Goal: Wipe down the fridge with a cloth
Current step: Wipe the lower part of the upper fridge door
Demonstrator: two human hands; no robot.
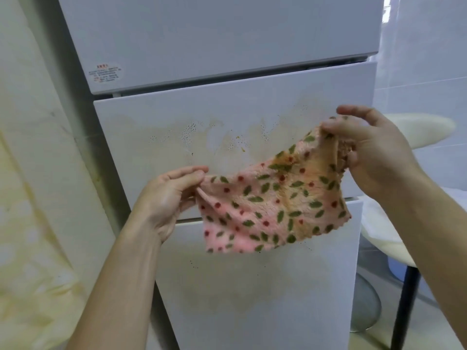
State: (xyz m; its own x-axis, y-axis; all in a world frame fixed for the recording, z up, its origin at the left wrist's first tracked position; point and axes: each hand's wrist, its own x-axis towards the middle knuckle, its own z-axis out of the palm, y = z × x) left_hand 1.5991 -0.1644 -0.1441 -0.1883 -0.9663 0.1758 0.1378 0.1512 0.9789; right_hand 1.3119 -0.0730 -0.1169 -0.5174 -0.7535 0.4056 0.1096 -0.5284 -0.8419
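Soft, even indoor light fills the frame, with no hard shadows. The brightest patch is a blown-out sliver at the upper right edge. The whole picture is slightly soft, and the small label (pixel 105 73) at upper left is unreadable. Straight edges of the fridge (pixel 227 41) lean and splay from wide-angle distortion.

A single head-worn view looks forward and slightly down, close to the fridge (pixel 227 46), whose front fills the middle of the frame; both forearms reach in from the bottom edge.
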